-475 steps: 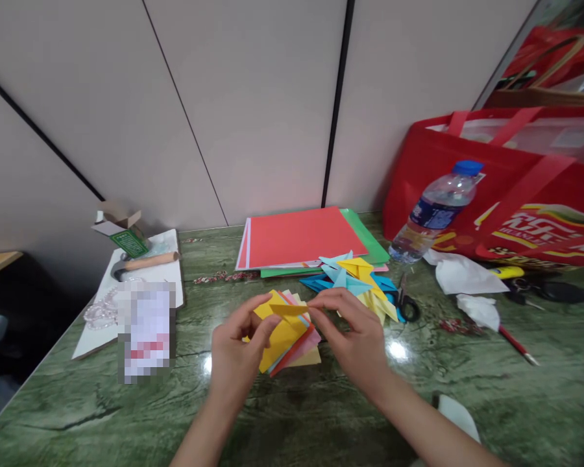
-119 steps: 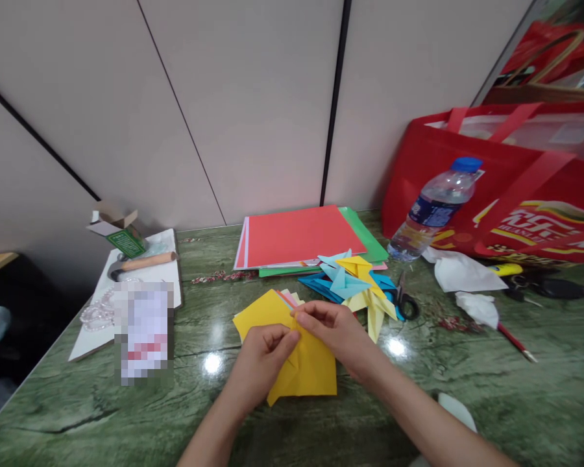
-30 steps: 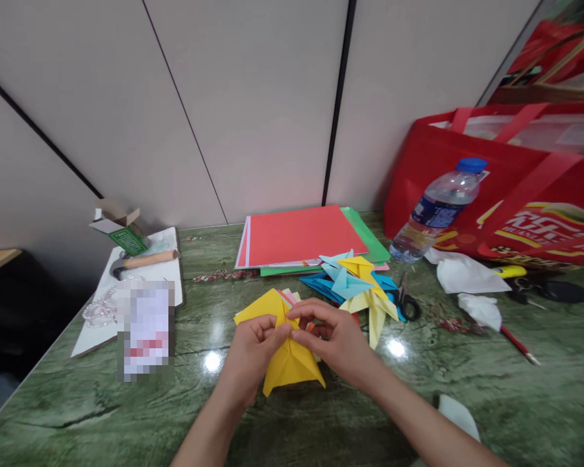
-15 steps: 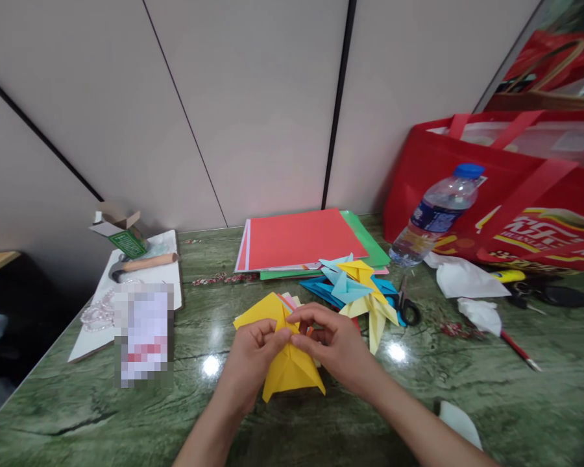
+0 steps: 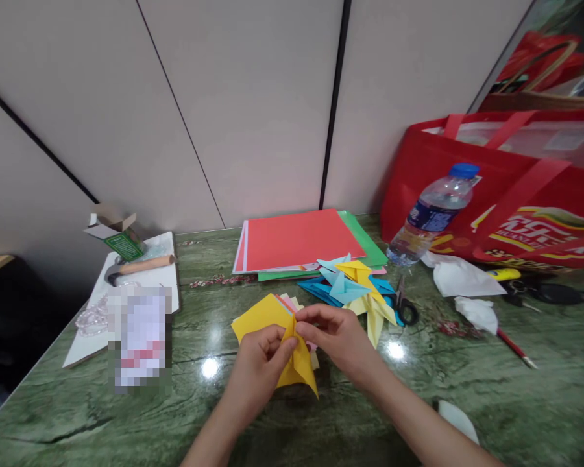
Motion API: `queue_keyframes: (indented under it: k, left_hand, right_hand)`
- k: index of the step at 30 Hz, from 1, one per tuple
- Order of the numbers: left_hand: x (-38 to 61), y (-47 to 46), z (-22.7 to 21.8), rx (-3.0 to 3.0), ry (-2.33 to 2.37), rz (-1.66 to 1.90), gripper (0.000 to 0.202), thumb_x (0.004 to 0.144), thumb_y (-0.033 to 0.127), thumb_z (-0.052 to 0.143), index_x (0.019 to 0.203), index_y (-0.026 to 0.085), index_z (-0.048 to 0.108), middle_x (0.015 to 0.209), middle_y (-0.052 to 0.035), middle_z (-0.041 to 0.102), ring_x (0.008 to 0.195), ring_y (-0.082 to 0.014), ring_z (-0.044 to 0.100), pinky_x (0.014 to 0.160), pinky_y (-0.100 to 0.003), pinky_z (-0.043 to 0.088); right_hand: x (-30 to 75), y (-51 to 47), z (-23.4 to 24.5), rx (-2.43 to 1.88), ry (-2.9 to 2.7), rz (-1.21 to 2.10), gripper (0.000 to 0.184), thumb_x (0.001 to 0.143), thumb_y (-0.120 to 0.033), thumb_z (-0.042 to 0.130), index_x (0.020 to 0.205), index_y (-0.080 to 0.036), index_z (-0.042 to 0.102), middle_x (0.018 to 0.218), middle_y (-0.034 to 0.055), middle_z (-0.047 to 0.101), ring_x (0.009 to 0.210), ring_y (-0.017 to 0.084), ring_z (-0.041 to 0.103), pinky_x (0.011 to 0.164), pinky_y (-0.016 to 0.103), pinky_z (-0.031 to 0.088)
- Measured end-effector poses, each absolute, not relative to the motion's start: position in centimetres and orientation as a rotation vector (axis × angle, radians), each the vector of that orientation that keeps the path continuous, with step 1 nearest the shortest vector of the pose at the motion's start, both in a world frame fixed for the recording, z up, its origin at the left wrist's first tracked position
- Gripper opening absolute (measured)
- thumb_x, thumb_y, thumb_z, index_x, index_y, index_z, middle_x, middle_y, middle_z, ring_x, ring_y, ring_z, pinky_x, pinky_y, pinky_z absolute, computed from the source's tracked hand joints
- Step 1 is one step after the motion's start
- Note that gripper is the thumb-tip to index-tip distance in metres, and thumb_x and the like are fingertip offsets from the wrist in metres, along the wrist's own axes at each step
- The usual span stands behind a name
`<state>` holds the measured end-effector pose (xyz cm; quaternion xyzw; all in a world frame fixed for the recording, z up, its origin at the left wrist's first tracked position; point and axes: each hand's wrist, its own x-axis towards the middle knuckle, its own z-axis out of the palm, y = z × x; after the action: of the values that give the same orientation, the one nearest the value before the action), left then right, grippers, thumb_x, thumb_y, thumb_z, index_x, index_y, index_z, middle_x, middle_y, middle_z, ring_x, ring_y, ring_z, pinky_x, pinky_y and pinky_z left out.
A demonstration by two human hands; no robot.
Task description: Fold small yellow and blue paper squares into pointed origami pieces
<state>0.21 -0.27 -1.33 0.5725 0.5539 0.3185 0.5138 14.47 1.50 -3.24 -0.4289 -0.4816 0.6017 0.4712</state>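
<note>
A partly folded sheet of yellow paper (image 5: 299, 366) is held up between my two hands, with creases down its middle. My left hand (image 5: 261, 360) pinches its left side between thumb and fingers. At its upper edge, my right hand (image 5: 333, 334) pinches a narrow raised fold with thumb and index finger. Beneath and behind lies a small stack of coloured paper squares, a yellow square (image 5: 257, 316) on top and pink and cream edges showing at the right. Folded paper pieces (image 5: 348, 285) in blue, yellow and cream lie in a pile beyond my right hand.
Behind the pile lie large coloured sheets (image 5: 302, 240). Scissors (image 5: 405, 306), a tilted water bottle (image 5: 433, 214), a red bag (image 5: 525, 194), crumpled tissue (image 5: 477, 314) and a red brush (image 5: 516, 347) stand or lie rightward. A white board (image 5: 90, 344) at left bears a wooden-handled tool (image 5: 143, 264).
The yellow paper has turned and narrowed between my hands, its flaps brought closer together around a raised fold. My right hand has shifted slightly to the fold's top.
</note>
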Motion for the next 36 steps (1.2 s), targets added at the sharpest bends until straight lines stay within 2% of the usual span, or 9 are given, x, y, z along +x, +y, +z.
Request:
queue_keyframes:
  k: [10, 21, 30, 36]
  left_hand:
    - [0.28, -0.35, -1.72, 1.467, 1.317, 0.724, 0.025, 0.074, 0.033, 0.051, 0.058, 0.014, 0.051, 0.050, 0.0062, 0.033, 0.047, -0.0077, 0.026, 0.043, -0.020, 0.019]
    - [0.46, -0.42, -1.43, 1.439, 1.271, 0.663, 0.025, 0.074, 0.034, 0.051, 0.059, 0.014, 0.051, 0.050, 0.0061, 0.034, 0.045, -0.0075, 0.026, 0.042, -0.021, 0.018]
    - [0.49, -0.21, -1.70, 1.494, 1.288, 0.689, 0.032, 0.072, 0.034, 0.053, 0.050, 0.019, 0.035, 0.048, 0.0080, 0.026, 0.044, -0.0069, 0.023, 0.042, -0.021, 0.017]
    - [0.29, -0.11, -1.89, 1.382, 1.325, 0.752, 0.033, 0.071, 0.042, 0.052, 0.054, 0.019, 0.037, 0.049, 0.0078, 0.028, 0.045, -0.0070, 0.024, 0.042, -0.020, 0.017]
  right_hand:
    - [14.52, 1.63, -3.58, -1.051, -1.080, 1.544, 0.015, 0.064, -0.031, 0.070, 0.067, -0.017, 0.066, 0.059, -0.0030, 0.061, 0.052, 0.009, 0.051, 0.048, 0.021, 0.042]
    - [14.62, 1.57, -3.25, -1.049, -1.131, 1.518, 0.018, 0.065, -0.031, 0.067, 0.059, -0.017, 0.059, 0.055, -0.0044, 0.055, 0.050, 0.008, 0.046, 0.048, 0.021, 0.039]
    - [14.12, 1.51, -3.60, -1.102, -1.132, 1.476, 0.031, 0.069, -0.045, 0.062, 0.061, -0.017, 0.052, 0.054, -0.0048, 0.049, 0.051, 0.009, 0.045, 0.047, 0.020, 0.039]
    - [14.34, 1.64, -3.18, -1.065, -1.247, 1.528, 0.026, 0.070, -0.041, 0.062, 0.067, -0.016, 0.056, 0.060, -0.0035, 0.052, 0.054, 0.009, 0.045, 0.050, 0.021, 0.038]
